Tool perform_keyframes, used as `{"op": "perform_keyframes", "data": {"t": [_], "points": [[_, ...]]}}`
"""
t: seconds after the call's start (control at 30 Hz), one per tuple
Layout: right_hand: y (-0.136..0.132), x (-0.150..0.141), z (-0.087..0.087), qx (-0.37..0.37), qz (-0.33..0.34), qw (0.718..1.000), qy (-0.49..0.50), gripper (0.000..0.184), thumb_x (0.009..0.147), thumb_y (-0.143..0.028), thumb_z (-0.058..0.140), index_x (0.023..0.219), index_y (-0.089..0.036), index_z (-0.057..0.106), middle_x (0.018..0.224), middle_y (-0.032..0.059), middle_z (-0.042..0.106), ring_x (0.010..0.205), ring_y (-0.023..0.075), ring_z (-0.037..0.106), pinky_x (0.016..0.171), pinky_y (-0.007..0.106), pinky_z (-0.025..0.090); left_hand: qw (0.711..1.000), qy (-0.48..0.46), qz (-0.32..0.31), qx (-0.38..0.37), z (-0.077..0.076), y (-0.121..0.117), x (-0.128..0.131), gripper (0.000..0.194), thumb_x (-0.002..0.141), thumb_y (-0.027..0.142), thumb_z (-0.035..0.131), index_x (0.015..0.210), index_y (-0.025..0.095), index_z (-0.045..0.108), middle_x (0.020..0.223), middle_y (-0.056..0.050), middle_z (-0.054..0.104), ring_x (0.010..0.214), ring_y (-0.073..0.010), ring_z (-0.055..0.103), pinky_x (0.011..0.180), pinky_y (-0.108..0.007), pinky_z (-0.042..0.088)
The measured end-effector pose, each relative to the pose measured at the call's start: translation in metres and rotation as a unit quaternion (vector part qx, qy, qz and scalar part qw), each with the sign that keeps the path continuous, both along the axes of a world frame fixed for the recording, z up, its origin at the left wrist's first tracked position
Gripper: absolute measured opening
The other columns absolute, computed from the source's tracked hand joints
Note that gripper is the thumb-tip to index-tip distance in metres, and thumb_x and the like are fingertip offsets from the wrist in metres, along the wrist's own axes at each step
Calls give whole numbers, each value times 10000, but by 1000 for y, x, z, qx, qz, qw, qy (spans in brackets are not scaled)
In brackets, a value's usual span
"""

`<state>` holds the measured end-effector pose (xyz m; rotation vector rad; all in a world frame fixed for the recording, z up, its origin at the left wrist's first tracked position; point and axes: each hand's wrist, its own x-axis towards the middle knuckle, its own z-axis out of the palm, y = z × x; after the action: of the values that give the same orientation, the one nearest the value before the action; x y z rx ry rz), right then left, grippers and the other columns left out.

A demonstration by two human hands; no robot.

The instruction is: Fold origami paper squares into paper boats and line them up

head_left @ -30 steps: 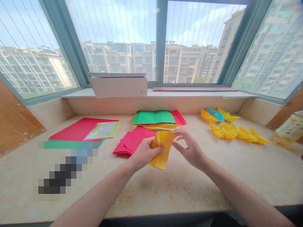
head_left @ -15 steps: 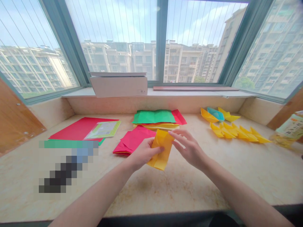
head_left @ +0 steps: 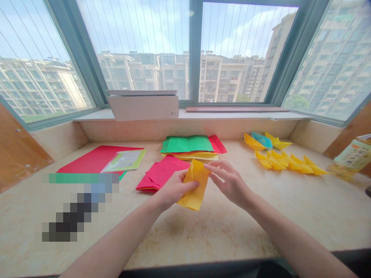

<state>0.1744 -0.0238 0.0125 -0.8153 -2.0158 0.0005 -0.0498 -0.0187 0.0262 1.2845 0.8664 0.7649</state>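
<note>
A folded yellow paper [head_left: 194, 193] is held up above the counter, tilted, with creases across it. My left hand [head_left: 173, 189] is closed on its left side, the thumb lying over the front. At the paper's upper right edge, the fingertips of my right hand [head_left: 227, 177] pinch the corner; its other fingers are partly bent. Just behind my left hand lies a stack of folded red papers [head_left: 162, 172]. Farther back are a green folded sheet [head_left: 188, 144] and yellow and red sheets beneath it.
Several yellow paper boats [head_left: 285, 160] and a blue one [head_left: 262, 141] stand at the right, near a bottle [head_left: 352, 158]. Flat red sheets [head_left: 87, 160] and a clear packet [head_left: 126, 160] lie left, by a blurred-out patch. A white box [head_left: 145, 107] rests on the sill.
The whole view has shifted slightly. Both hands keep about the same hold on the yellow paper, with the right fingertips still at its upper edge.
</note>
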Motion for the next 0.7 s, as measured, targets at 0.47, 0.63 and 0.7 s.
{"op": "perform_keyframes", "data": {"t": [0.47,0.63,0.7], "points": [[-1,-4,1,-68,6,998,-8,132,902,-171,611,1011,-224,664,1030,82,702,958,238,657,864,425,547,998,28,-24,54,-3,2,-1,384,752,357,778,1057,150,672,931,-47,688,816,-187,638,710,-266,466],[-1,-5,0,-123,18,992,-4,132,903,-187,613,1020,-222,663,1012,74,696,943,223,656,848,398,552,998,28,-15,60,-3,2,-1,371,760,361,772,1052,152,679,938,-52,696,807,-191,648,694,-263,467],[0,-5,0,-129,16,991,13,97,920,-182,587,970,-216,663,953,65,696,873,207,651,791,370,556,998,28,-18,50,-3,1,-1,370,752,360,778,1045,155,683,941,-50,699,805,-192,651,697,-268,470]]}}
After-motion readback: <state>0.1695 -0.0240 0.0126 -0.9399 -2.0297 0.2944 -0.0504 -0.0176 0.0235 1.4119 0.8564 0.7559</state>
